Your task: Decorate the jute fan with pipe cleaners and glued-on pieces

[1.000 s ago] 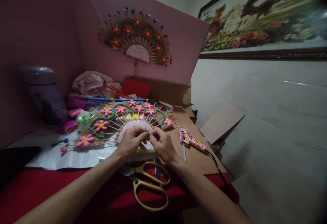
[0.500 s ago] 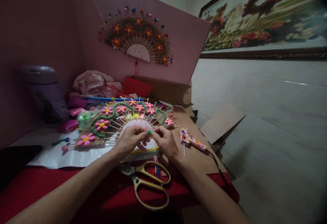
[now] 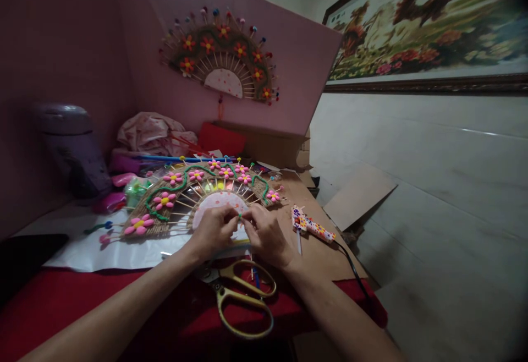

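A handmade fan (image 3: 173, 199) of jute, wooden sticks, pink flowers and green cord lies flat on white paper (image 3: 94, 249). My left hand (image 3: 212, 230) and my right hand (image 3: 266, 232) meet just in front of its pale pink centre. Both pinch a small green bead (image 3: 240, 216) between their fingertips. Gold-handled scissors (image 3: 241, 296) lie on the red cloth right below my wrists. A patterned glue gun (image 3: 311, 227) with a black cord rests on brown cardboard to the right of my right hand.
A finished fan (image 3: 223, 59) hangs on the pink board behind. A purple container (image 3: 72, 147), pink plastic bags (image 3: 150, 133) and a red box (image 3: 220, 139) crowd the back left. Cardboard pieces (image 3: 357, 194) lean off the table's right edge beside a tiled wall.
My hands stay pinched together on the green bead, and have shifted slightly. The view has barely drifted.
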`<state>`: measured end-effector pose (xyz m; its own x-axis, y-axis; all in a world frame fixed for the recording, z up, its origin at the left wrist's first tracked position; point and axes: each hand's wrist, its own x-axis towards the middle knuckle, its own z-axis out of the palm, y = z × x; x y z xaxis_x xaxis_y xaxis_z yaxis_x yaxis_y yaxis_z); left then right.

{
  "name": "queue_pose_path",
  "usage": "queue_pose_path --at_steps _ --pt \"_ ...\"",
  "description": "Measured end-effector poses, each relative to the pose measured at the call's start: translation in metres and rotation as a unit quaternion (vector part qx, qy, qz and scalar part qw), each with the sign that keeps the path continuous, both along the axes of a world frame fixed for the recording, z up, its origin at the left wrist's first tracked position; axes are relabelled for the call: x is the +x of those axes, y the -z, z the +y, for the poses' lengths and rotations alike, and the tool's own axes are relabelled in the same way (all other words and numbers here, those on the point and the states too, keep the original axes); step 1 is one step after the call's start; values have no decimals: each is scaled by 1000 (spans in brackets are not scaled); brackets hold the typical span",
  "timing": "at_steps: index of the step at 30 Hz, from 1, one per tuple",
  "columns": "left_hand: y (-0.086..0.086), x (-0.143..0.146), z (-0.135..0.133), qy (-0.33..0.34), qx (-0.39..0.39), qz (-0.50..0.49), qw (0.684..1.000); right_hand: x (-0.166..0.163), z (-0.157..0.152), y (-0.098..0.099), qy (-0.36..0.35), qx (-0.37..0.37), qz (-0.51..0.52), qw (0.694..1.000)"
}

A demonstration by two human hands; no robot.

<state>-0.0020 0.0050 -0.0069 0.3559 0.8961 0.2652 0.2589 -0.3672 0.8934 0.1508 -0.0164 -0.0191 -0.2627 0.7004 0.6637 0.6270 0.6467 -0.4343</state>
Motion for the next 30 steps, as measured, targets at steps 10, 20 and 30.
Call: queue_pose_path --at_steps 10,20,30 --pt "0 -6 1 66 8 -14 998 5 10 -1 -103 -273 260 921" --pt "-6 -3 1 71 -62 -87 992 1 8 1 -89 -235 278 927" --pt "3 -5 -2 24 71 -62 995 -2 9 -1 -172 -384 388 820"
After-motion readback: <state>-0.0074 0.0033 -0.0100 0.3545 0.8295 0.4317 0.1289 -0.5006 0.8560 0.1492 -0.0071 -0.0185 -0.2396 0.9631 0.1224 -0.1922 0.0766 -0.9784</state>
